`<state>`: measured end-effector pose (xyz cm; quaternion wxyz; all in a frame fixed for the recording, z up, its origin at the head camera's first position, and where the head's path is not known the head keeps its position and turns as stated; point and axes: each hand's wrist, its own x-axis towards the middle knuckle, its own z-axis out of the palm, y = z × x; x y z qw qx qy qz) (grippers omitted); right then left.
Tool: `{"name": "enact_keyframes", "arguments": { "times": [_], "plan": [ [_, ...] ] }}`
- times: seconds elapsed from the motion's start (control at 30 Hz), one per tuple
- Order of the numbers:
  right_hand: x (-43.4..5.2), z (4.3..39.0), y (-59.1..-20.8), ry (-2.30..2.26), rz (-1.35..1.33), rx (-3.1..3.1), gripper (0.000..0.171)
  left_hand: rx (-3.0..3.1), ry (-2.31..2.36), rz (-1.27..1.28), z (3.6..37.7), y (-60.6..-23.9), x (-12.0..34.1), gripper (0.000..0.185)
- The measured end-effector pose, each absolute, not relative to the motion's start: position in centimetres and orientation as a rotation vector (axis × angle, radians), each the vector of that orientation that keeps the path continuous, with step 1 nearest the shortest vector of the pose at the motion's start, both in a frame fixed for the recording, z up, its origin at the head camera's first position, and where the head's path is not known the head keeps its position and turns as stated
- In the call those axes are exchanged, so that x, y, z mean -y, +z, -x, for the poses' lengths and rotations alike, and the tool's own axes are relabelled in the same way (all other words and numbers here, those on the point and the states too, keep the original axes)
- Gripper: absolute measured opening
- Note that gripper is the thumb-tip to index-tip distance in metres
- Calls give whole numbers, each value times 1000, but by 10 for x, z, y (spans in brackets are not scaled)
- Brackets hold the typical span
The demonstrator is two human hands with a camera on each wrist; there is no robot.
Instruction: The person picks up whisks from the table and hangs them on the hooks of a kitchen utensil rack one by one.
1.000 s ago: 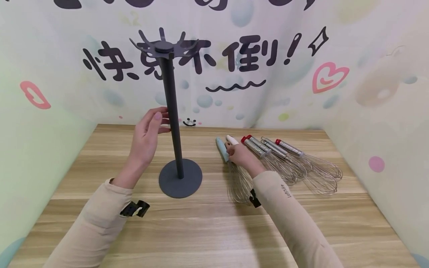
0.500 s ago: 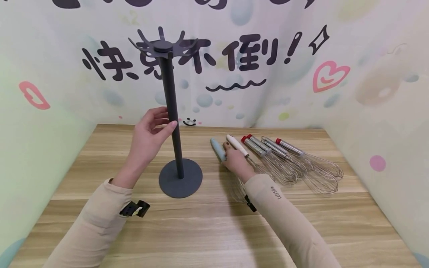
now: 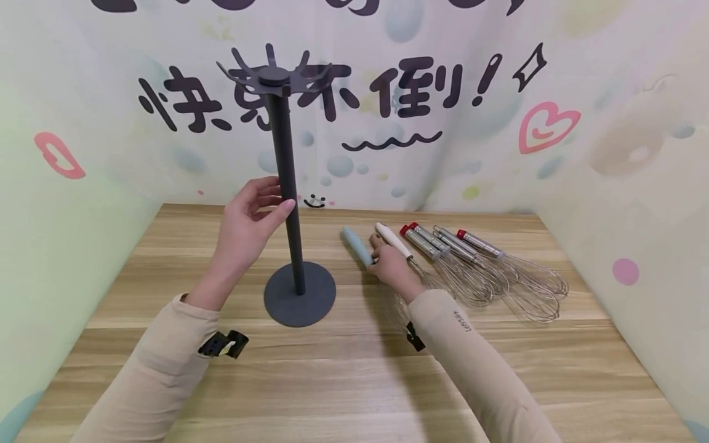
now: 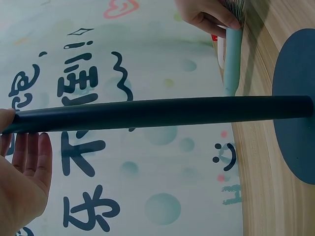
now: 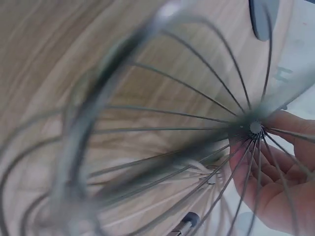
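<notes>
Whisk with the pale blue handle [image 3: 357, 245] lies on the wooden tabletop [image 3: 343, 381] a little toward the far edge, just right of the middle, handle pointing to the far edge and wire loops toward the near edge. The right hand [image 3: 390, 264] has its fingers curled round the lower end of that handle, so this grip is clamped on the whisk; the right wrist view looks up through the blurred wires [image 5: 162, 142] to the palm and fingers [image 5: 280, 187] behind them. In the left wrist view the blue handle [image 4: 232, 59] shows with the right hand's fingers [image 4: 209, 14] closed over its wire end.

A dark grey stand [image 3: 288, 184] rises upright from a round base [image 3: 300, 294] near the middle of the tabletop, with a ring of slotted prongs [image 3: 274, 77] at its top. The left hand [image 3: 246, 224] is at the pole about halfway up, thumb tip touching its front, the fingers mostly straight and lying loosely behind it; this grip is apart, not closed round the pole. The left wrist view shows the pole [image 4: 162, 113] lying across the straight fingers [image 4: 29, 157].

Just right of the right hand lies a white-handled whisk [image 3: 390, 240], then three steel-handled whisks with red caps [image 3: 454, 246], fanned side by side toward the right edge, their wire heads overlapping.
</notes>
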<state>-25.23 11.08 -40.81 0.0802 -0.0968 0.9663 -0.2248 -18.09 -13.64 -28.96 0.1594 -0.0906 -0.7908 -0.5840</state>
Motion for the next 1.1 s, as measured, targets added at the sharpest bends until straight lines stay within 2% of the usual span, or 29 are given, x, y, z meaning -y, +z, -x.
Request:
{"name": "enact_keyframes", "arguments": {
  "times": [0.53,0.9,1.1],
  "plan": [
    [-131,251,-376,-1243,125,-2469,43,2283,-1671,244,181,-287,137,43],
    [-138,249,-364,-1454,109,-2320,39,2309,-1654,233,181,-285,138,44],
    [-140,246,-341,-1528,155,-2326,36,2290,-1673,246,180,-285,138,42]
  ]
}}
